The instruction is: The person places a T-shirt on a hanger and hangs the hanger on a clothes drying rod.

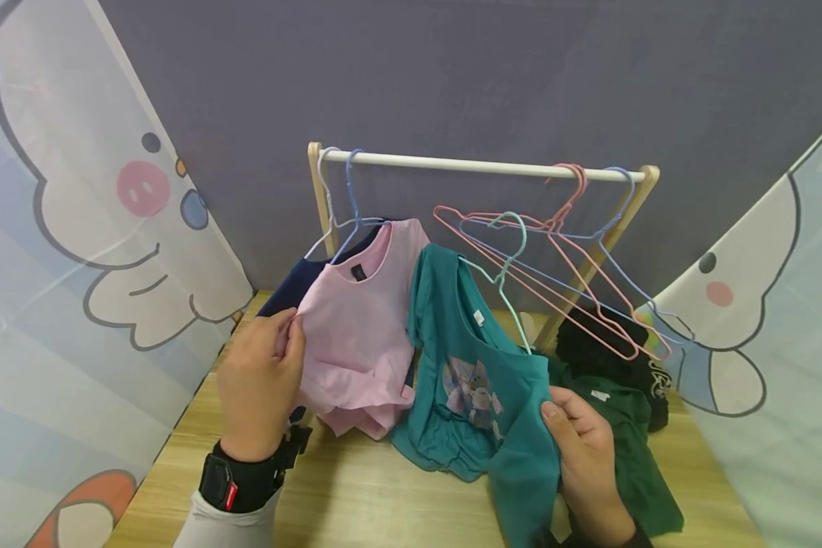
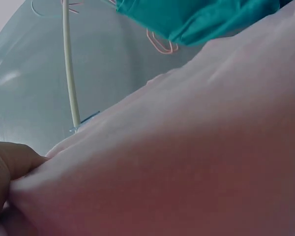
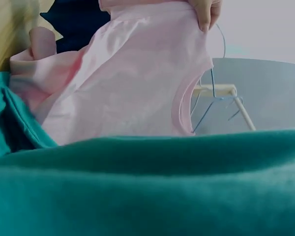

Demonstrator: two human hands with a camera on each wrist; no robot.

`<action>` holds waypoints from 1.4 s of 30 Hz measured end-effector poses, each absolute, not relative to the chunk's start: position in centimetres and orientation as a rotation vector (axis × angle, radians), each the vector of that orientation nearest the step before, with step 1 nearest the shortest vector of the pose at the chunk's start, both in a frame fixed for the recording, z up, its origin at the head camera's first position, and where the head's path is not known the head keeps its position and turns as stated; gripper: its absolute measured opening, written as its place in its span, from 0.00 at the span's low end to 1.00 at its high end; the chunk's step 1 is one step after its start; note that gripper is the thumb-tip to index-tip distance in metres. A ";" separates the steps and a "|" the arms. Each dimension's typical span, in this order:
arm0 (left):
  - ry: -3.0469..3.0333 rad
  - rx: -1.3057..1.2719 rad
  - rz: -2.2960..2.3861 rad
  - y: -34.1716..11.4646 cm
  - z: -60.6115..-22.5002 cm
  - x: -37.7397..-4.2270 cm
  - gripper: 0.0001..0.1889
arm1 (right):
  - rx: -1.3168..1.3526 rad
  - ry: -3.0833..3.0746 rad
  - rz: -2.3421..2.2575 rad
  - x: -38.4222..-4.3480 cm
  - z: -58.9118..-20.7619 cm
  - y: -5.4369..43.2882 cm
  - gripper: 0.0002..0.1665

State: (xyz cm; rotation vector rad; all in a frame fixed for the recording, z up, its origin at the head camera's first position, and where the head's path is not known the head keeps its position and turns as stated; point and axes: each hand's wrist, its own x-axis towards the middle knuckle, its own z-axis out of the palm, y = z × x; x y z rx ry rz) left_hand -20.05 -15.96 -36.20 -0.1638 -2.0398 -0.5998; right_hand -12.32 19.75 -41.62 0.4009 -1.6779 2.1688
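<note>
My left hand (image 1: 263, 380) pinches the left shoulder of a pink shirt (image 1: 363, 327), which hangs from a blue hanger (image 1: 353, 198) on the rail. My right hand (image 1: 584, 449) pinches the right sleeve of a teal shirt (image 1: 482, 365) with a printed animal picture. A mint-green hanger (image 1: 514, 266) sits inside the teal shirt's neck, its hook apart from the rail. The left wrist view shows the pink cloth (image 2: 187, 147) stretched from the thumb. In the right wrist view, teal fabric (image 3: 147, 191) fills the foreground, with the pink shirt behind.
A wooden rack with a white rail (image 1: 479, 164) stands at the back. A navy garment (image 1: 291, 293) hangs from a white hanger (image 1: 323, 190) at left. Pink hangers (image 1: 575, 198) and another blue hanger (image 1: 616, 205) hang at right. Dark green (image 1: 630, 434) and black clothes (image 1: 589, 342) lie below them.
</note>
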 end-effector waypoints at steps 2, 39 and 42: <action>-2.032 -0.176 -0.606 -15.8 -36.2 -19.9 0.09 | 0.396 -1.634 2.151 -12.7 -41.2 19.1 0.22; -1.962 -0.298 -0.604 -15.3 -36.2 -19.3 0.09 | 0.467 -1.991 2.084 -20.0 -35.3 4.6 0.19; -1.953 -0.304 -0.604 -15.3 -36.3 -19.3 0.09 | 0.473 -2.048 2.068 -20.4 -35.8 4.2 0.22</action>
